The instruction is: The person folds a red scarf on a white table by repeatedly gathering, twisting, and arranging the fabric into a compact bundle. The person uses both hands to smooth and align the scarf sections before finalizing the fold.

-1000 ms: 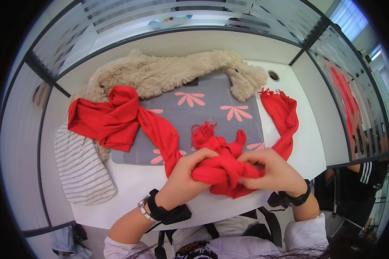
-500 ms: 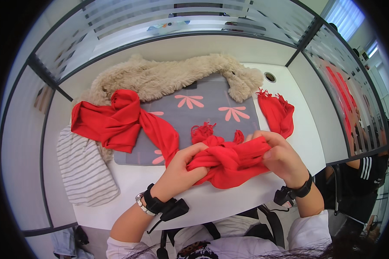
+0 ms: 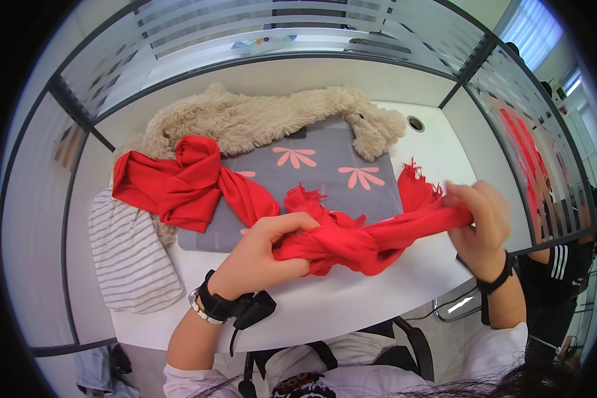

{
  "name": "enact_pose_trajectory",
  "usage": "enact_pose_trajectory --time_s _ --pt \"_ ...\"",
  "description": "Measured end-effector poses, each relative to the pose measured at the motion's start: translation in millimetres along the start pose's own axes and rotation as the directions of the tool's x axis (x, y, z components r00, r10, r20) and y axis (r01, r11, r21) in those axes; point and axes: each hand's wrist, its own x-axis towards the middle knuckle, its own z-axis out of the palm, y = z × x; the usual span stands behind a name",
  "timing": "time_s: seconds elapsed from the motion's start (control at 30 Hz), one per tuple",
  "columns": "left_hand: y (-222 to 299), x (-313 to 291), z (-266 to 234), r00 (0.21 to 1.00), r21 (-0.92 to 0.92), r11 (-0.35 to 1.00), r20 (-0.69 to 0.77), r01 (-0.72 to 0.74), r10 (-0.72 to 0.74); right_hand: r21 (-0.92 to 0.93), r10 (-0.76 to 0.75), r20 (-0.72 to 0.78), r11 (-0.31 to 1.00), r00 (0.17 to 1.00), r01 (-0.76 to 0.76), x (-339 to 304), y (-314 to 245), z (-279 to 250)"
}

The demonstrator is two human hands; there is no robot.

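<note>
A long red scarf [image 3: 358, 247] with fringed ends is twisted into a loose knot above the front of the desk. My left hand [image 3: 265, 249] is wrapped round the knot's left side, thumb in front. On the right, my right hand [image 3: 481, 225] grips a stretch of the scarf and draws it taut away from the knot; its fingers are slightly blurred. One fringed part lies behind the knot, another beyond my right hand. The bunched remainder of red fabric [image 3: 172, 182] rests at the left, on a grey cloth with pink petal shapes [image 3: 312, 179].
A fluffy beige fur piece [image 3: 265, 123] stretches along the back of the white desk [image 3: 338, 305]. At the left lies a white-and-grey striped cloth [image 3: 132, 255]. Low partitions enclose the desk; a cable hole [image 3: 415, 124] sits at the back right. A person in black [image 3: 557, 278] is beyond the right partition.
My right hand has moved right and away from the knot, pulling the scarf into a longer, tauter strand. My left hand has shifted slightly left, still gripping the knot.
</note>
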Motion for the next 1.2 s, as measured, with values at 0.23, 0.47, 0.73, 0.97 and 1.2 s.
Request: enact_pose_trajectory --time_s 0.23,0.47,0.73,0.97,1.2 --pt "-5.1 1.7 17.9 0.986 -0.069 0.997 0.163 0.025 -0.014 0.861 0.711 0.042 0.331 0.702 -0.386 18.0 -10.1 20.4" --pt "8.9 -0.7 -16.1 0.994 -0.068 0.995 -0.076 -0.079 0.074 0.323 0.387 0.367 0.8 0.846 -0.506 -3.1 3.0 4.0" --pt "6.2 -1.9 -12.6 0.989 -0.05 0.988 -0.023 -0.144 0.143 -0.247 -0.066 -0.487 0.967 0.871 -0.064 44.5 58.6 -77.5" --pt "-30.0 -11.6 -26.8 0.979 -0.232 0.971 -0.206 -0.055 0.007 0.686 0.616 0.398 0.292 0.68 -0.666 34.2 42.5 -41.4" --pt "-1.0 4.0 -33.7 0.988 0.063 0.993 -0.113 -0.096 0.103 -0.664 -0.368 -0.343 0.746 0.864 0.054 9.6 160.0 -99.0"
